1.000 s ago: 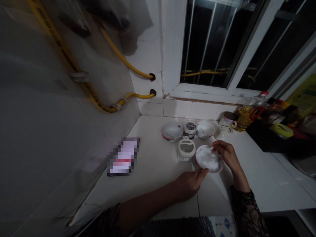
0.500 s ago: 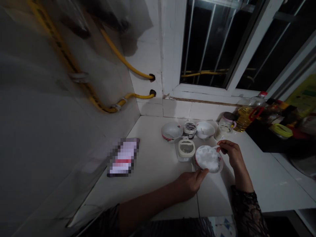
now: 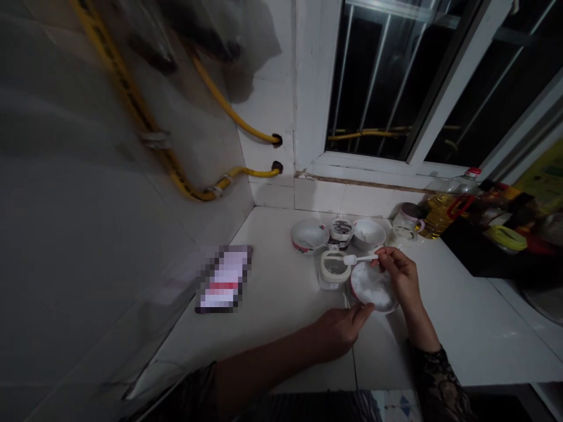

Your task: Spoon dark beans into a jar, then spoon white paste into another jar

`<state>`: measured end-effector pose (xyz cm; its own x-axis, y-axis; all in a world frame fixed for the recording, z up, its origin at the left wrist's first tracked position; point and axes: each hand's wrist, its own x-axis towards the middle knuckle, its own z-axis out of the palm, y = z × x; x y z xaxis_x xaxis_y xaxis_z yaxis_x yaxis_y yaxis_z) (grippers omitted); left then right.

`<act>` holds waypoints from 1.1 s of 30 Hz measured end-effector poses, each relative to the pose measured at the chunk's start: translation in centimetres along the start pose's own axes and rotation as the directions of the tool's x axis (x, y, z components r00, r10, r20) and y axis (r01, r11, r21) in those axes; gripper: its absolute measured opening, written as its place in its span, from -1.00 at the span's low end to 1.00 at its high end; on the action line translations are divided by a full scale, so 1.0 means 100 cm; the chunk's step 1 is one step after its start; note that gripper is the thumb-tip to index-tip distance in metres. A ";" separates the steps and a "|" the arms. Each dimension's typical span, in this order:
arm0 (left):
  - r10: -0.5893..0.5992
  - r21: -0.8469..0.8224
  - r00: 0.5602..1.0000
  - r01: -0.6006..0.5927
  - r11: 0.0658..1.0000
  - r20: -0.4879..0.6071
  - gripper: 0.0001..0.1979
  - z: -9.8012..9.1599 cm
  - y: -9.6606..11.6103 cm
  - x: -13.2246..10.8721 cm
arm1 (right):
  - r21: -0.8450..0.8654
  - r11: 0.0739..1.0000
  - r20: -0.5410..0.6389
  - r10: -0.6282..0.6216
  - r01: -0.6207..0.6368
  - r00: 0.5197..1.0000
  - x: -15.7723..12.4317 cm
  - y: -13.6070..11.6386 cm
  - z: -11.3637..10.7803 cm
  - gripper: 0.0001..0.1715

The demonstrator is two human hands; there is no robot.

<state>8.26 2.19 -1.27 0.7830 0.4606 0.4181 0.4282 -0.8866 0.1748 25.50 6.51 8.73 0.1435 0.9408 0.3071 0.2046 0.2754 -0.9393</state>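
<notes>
A small white spoon (image 3: 360, 258) is pinched by its handle in my right hand (image 3: 400, 278). Its bowl carries something white and hangs above the rim of a square clear jar (image 3: 334, 271) with a pale rim. My left hand (image 3: 341, 331) grips the near edge of a bowl (image 3: 373, 288), thumb on the rim. White powder fills much of that bowl. Behind the jar stand another bowl (image 3: 309, 235) with red marks, a small clear container (image 3: 341, 231) with dark contents, and a white bowl (image 3: 368, 234) with something pale in it.
A phone with a blurred screen (image 3: 225, 278) lies on the white counter (image 3: 272, 346) at left. Along the right stand a lidded jar (image 3: 407, 223), an oil bottle (image 3: 440, 211) and a dark rack (image 3: 468, 249) of condiments. Yellow pipes (image 3: 176, 170) run along the wall.
My right hand has lifted the spoon out of the powder and moved it left, over the square jar's rim. The left hand keeps its hold on the bowl. The view has shifted slightly.
</notes>
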 end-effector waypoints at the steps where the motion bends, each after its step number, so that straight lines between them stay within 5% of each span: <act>1: -0.005 0.007 1.000 0.005 1.000 0.006 -0.48 -0.001 0.000 0.000 | -0.053 0.997 0.020 -0.059 0.060 0.998 -0.003 -0.001 0.004 -0.74; 4: -0.011 0.007 1.000 0.011 1.000 0.011 -0.52 -0.003 0.002 0.002 | -0.215 0.927 0.126 -0.286 0.308 0.950 -0.010 0.000 0.012 -0.81; 9: -0.014 -0.025 1.000 0.014 1.000 0.011 -0.53 -0.006 0.002 0.003 | -0.316 0.617 0.477 -0.553 0.721 0.683 -0.013 0.002 0.015 -0.74; 11: -0.005 -0.033 1.000 0.005 0.999 -0.002 -0.52 -0.007 0.002 0.003 | -0.322 0.568 0.498 -0.579 0.757 0.646 -0.013 0.000 0.014 -0.73; 13: -0.002 -0.026 1.000 0.002 1.000 -0.002 -0.50 -0.007 0.002 0.003 | -0.331 0.604 0.420 -0.594 0.725 0.686 -0.013 -0.002 0.010 -0.77; 16: -0.001 -0.003 1.000 0.001 1.000 0.004 -0.50 -0.006 0.002 0.002 | -0.372 0.729 0.214 -0.535 0.575 0.817 -0.012 -0.004 -0.004 -0.86; 19: 0.004 -0.004 1.000 -0.004 1.000 0.008 -0.47 -0.004 0.001 0.001 | -0.412 0.851 0.048 -0.337 0.326 0.940 -0.007 -0.002 -0.024 -0.84; 21: 0.006 -0.005 1.000 -0.006 1.000 0.009 -0.46 -0.004 0.001 0.000 | -0.429 0.884 0.007 -0.201 0.185 0.980 -0.002 0.001 -0.034 -0.79; 29: -0.011 -0.018 1.000 0.011 1.000 0.022 -0.50 -0.007 0.002 0.001 | -0.457 0.889 0.185 0.083 0.011 0.979 0.003 0.009 -0.025 -0.74; 33: 0.012 -0.028 1.000 -0.013 1.000 -0.005 -0.48 -0.005 0.001 0.000 | -0.330 0.937 0.136 0.170 -0.118 0.976 0.005 0.014 -0.022 -0.75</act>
<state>8.06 2.06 -0.78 0.7859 0.4494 0.4248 0.4057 -0.8931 0.1943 27.99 6.89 7.92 0.0437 0.9919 0.1189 0.4941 0.0820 -0.8655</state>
